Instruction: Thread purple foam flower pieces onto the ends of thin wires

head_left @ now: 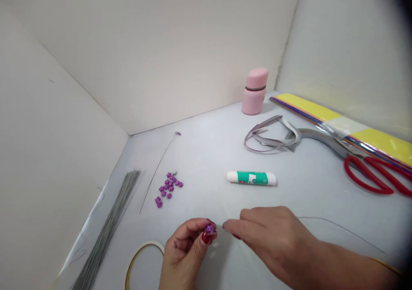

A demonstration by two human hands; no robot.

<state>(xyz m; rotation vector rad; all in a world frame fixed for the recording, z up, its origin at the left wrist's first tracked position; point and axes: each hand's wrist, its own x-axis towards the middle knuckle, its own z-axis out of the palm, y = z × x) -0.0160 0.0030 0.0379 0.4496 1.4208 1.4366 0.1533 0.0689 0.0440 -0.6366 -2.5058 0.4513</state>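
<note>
My left hand [185, 251] pinches a small purple paper star [209, 229] between thumb and fingertips. My right hand [270, 232] reaches in from the right, its closed fingertips close to the left hand and not touching it. Nothing shows between those fingers. A thin wire [341, 231] lies beyond the right hand. Above the hands sit a loose heap of similar purple stars [168, 188] and a single wire [157, 172] with a purple star at its tip. A green-and-white glue stick [251, 178] lies to the upper right.
A bundle of long grey wires [107, 225] lies at left, with a tape roll [141, 260] near my left hand. Grey paper strips [270, 135], red-handled scissors [370, 176], a coloured paper pack [341, 122] and a pink bottle [255, 92] stand behind. White walls [161, 45] enclose the back.
</note>
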